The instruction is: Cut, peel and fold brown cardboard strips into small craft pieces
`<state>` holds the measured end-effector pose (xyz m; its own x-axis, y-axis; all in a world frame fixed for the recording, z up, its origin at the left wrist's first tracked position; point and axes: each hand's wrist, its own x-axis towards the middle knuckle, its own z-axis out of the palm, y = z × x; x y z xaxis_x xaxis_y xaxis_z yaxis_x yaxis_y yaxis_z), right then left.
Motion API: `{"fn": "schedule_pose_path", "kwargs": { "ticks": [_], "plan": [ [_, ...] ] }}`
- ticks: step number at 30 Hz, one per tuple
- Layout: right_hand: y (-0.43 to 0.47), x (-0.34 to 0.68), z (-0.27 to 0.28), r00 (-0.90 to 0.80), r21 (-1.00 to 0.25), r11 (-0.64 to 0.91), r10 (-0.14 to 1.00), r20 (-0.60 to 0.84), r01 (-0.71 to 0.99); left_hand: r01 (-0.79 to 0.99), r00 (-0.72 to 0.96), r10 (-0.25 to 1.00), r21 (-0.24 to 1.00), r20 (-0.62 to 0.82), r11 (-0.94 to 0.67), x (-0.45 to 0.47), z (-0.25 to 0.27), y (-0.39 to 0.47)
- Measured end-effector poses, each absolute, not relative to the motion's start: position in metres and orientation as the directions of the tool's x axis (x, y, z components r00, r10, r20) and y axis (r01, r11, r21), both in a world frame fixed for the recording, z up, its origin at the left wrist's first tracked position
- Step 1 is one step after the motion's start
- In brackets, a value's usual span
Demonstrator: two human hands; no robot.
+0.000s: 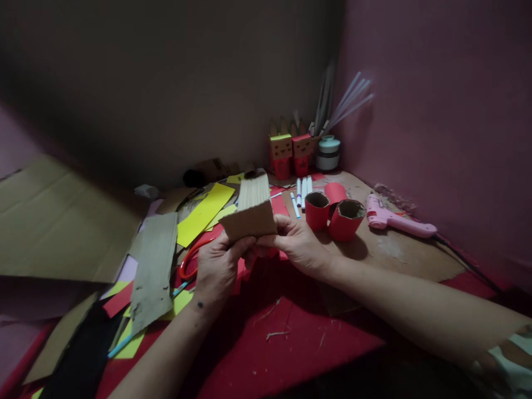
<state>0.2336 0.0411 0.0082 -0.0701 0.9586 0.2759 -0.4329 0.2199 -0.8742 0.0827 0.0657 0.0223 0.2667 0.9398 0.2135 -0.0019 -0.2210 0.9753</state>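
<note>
Both hands grip a folded piece of cardboard [249, 219], held up over the near part of the table. One panel faces me and a paler, ridged panel rises behind its fold. My left hand [220, 260] pinches the lower left edge with the thumb in front. From the right, my right hand [293, 246] closes on the lower right corner, its thumb close to the left one. The fingers behind the cardboard are partly hidden. Just left of my left hand lie red-handled scissors [189, 263], partly covered. Red-wrapped cardboard tubes [346, 221] stand to the right of my right hand.
A pink glue gun [399, 219] with a cord lies at right. Markers [304, 191] lie near two decorated box-headed figures [281, 148] and a lidded jar [328, 152]. Yellow paper [205, 213], a cardboard strip [153, 271] and a large cardboard sheet [66, 221] occupy the left.
</note>
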Motion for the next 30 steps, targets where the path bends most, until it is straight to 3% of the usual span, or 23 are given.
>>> {"fn": "schedule_pose_path", "kwargs": {
  "ticks": [3,13,18,24,30],
  "plan": [
    [0.042,0.238,0.007,-0.075,-0.869,0.196,0.964,0.257,-0.454,0.000,0.295,0.923,0.966,0.248,-0.259,0.082,0.017,0.071],
    [0.042,0.238,0.006,-0.096,-0.883,0.133,0.976,0.196,-0.449,0.136,0.164,0.917,0.912,0.365,-0.387,0.081,0.012,0.070],
    [0.046,0.243,0.007,-0.102,-0.810,0.159,0.960,0.260,-0.565,0.122,0.292,0.853,0.868,0.433,-0.482,0.077,0.015,0.075],
    [0.047,0.245,0.008,-0.040,-0.832,0.055,0.995,0.093,-0.553,0.091,0.475,0.774,0.852,0.418,-0.516,0.072,0.014,0.072],
    [0.050,0.245,0.004,0.016,-0.817,0.111,0.992,0.123,-0.565,0.167,0.453,0.711,0.732,0.538,-0.660,0.070,0.014,0.070]
  ]
}}
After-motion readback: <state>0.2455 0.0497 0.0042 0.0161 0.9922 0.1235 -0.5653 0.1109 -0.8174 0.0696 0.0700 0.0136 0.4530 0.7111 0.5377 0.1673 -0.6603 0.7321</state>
